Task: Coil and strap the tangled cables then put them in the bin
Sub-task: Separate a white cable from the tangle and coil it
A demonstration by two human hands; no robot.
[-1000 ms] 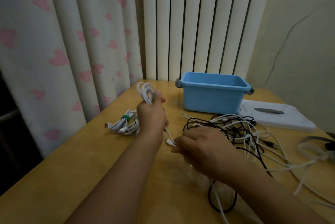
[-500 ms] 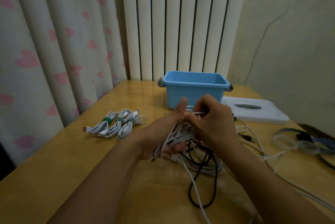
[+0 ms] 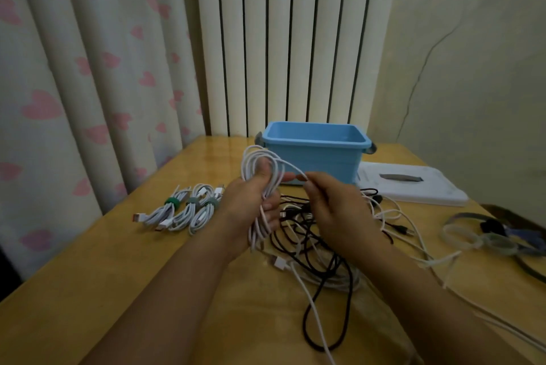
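So the left hand (image 3: 251,202) has its fingers wrapped around a coil of white cable (image 3: 263,187), loops sticking up above the thumb and hanging below the palm. The right hand (image 3: 334,205) pinches the strand leading off the top of that coil, fingers curled on it. Both hover over the tangled pile of black and white cables (image 3: 319,246) on the wooden surface (image 3: 118,276). Three strapped white bundles (image 3: 183,211) with green ties lie side by side to the left. The blue bin (image 3: 316,155) sits behind the hands, near the back edge. A white lid-like tray (image 3: 413,184) lies right of the bin, and loose straps (image 3: 484,237) sit far right.
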